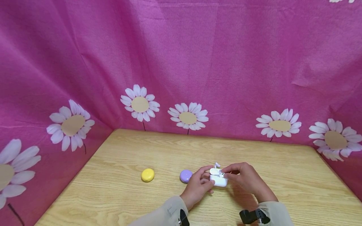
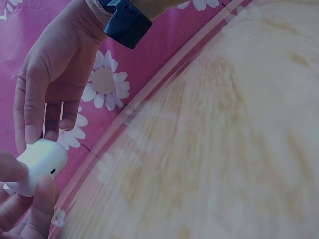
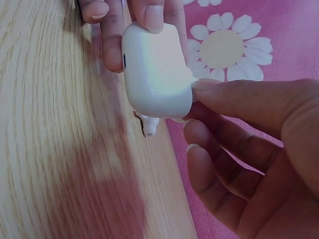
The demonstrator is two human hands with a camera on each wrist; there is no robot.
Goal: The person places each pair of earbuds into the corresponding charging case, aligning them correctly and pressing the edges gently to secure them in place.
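A white wireless earbud case (image 1: 218, 181) has its lid (image 1: 215, 171) flipped up. My left hand (image 1: 196, 188) grips the case at its left end, thumb on the front, as the right wrist view shows with the left thumb (image 3: 154, 19). My right hand (image 1: 249, 180) pinches a white earbud (image 1: 222, 174) between thumb and fingertips at the case's mouth. In the right wrist view the case (image 3: 154, 69) hides most of that earbud. Just behind the case, a second earbud (image 1: 217, 164) lies on the table.
A purple round case (image 1: 185, 176) sits on the wooden table (image 1: 113, 201) close by my left hand. Farther left lies a yellow round case (image 1: 147, 174). Pink cloth (image 1: 234, 78) with white daisies hangs along the table's back and side edges.
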